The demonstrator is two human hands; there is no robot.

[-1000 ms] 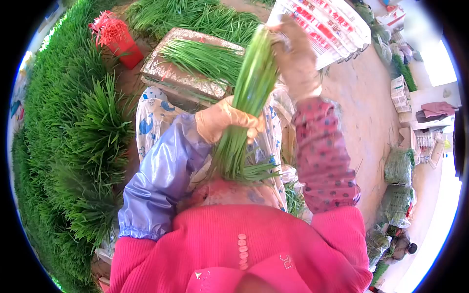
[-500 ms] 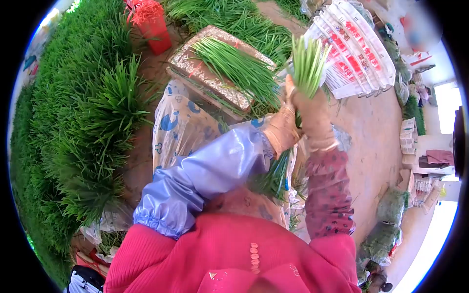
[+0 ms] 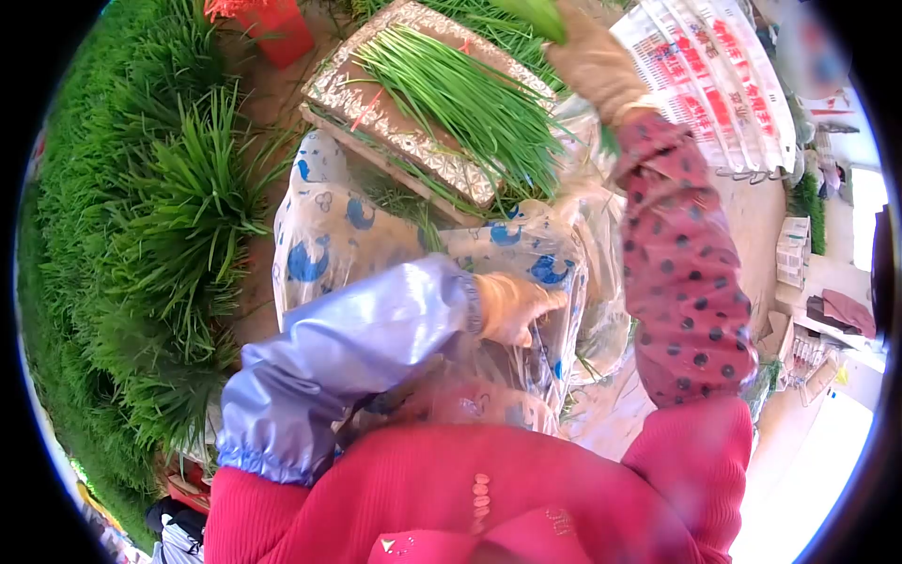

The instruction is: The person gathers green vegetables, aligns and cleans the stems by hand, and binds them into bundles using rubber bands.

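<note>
My right hand (image 3: 601, 61), in a tan glove, is stretched out at the top and closed around a bunch of green chives (image 3: 531, 13); part of the bunch lies beyond the frame edge. My left hand (image 3: 520, 308), gloved too, hovers low over my lap above a clear plastic apron with blue whale prints (image 3: 310, 258). Its fingers are partly bent and apart, with nothing visible between them. In front of me a patterned board (image 3: 343, 94) carries a loose pile of long chives (image 3: 460, 103), with red ties (image 3: 368, 109) beside it.
Heaped greens (image 3: 122, 244) fill the left side. A red container of ties (image 3: 277, 33) stands at the upper left. White printed sacks (image 3: 714, 80) lie at the upper right, close to my right forearm. A white rack (image 3: 794, 252) stands farther right.
My hands have separated. The right hand has carried the bunch up and forward, while the left has let go and dropped back toward my lap. The view has shifted slightly.
</note>
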